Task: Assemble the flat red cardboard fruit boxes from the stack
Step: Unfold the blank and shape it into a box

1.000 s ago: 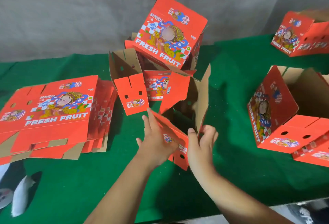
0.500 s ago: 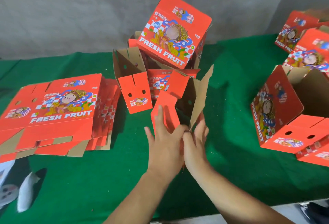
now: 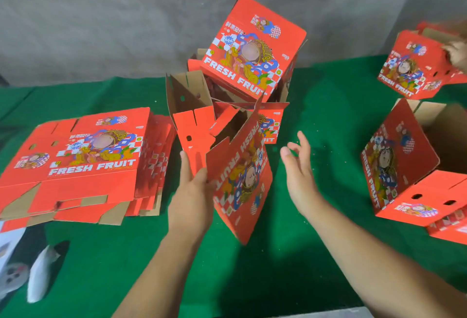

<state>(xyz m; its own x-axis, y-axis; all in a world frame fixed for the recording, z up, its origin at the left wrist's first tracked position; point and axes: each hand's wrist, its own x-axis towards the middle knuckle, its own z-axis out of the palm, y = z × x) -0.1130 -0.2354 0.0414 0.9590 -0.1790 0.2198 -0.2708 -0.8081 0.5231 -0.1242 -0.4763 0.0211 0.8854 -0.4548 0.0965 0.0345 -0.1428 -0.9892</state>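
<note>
A half-folded red fruit box (image 3: 237, 166) stands tilted in the middle of the green table (image 3: 290, 254), its printed side facing right and its flaps sticking up. My left hand (image 3: 192, 191) holds its left edge, thumb on the printed panel and fingers behind. To the right, my right hand (image 3: 298, 166) hovers with fingers spread, touching nothing. The stack of flat red boxes (image 3: 83, 163) lies at the left.
An assembled box (image 3: 252, 50) sits tilted on other boxes at the back centre. An open box (image 3: 414, 163) lies on its side at the right. Another person's hand (image 3: 457, 53) touches a box (image 3: 409, 65) at the far right. White objects (image 3: 40, 274) lie bottom left.
The box has turned so its printed panel faces right. My right hand has come off it and moved to the right, opening. My left hand stays on the box.
</note>
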